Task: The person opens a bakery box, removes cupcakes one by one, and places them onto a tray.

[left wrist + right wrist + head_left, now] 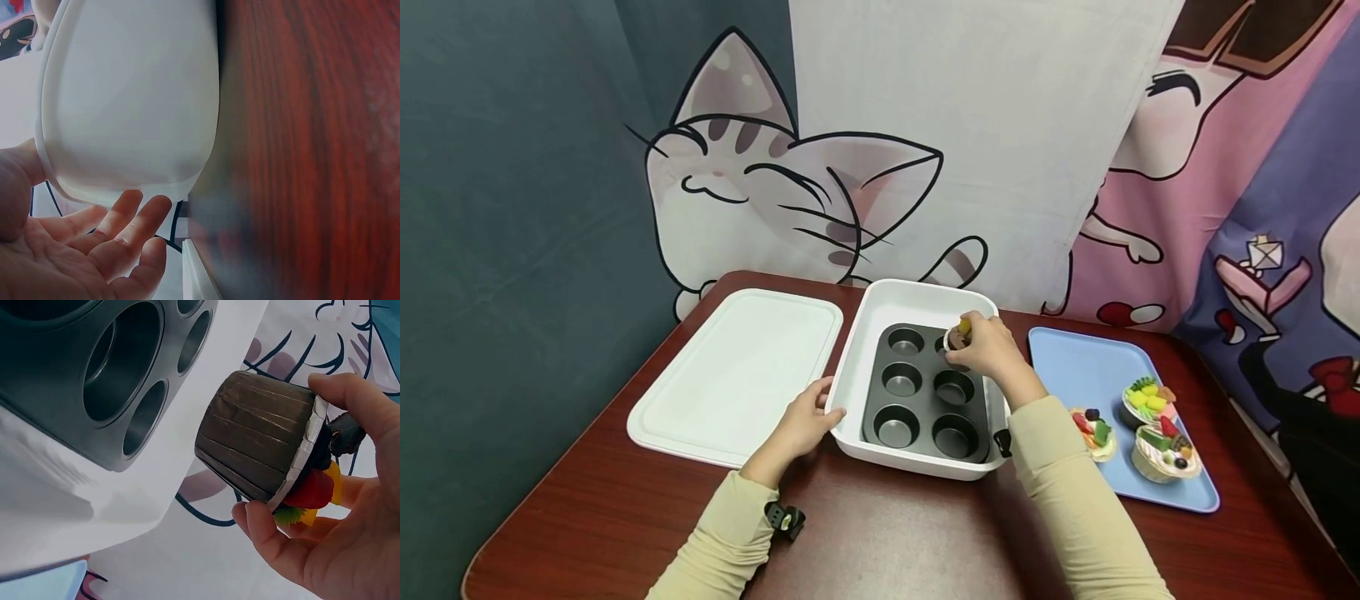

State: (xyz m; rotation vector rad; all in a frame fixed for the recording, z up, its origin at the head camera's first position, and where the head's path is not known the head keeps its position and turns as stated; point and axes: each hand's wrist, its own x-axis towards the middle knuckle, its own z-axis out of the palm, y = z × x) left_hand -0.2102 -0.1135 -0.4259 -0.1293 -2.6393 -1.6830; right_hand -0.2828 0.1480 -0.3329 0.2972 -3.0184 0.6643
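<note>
My right hand [996, 348] pinches a toy cupcake [259, 434] by its rim, over the far right cup of a dark muffin tin [928, 387]. Its brown pleated wrapper faces the tin in the right wrist view, with red, yellow and dark pieces on top. The tin has several round cups and lies inside a deep white tub [917, 471]. At the tub's near left corner, my left hand [800, 423] holds the rim, thumb over the edge and fingers against the outer wall.
Left of the tub lies a flat white lid [737, 379]. To the right, a blue tray [1067, 367] bears several toy cupcakes, including one with white topping [1165, 454]. A printed curtain [865, 75] hangs behind the brown table [880, 533].
</note>
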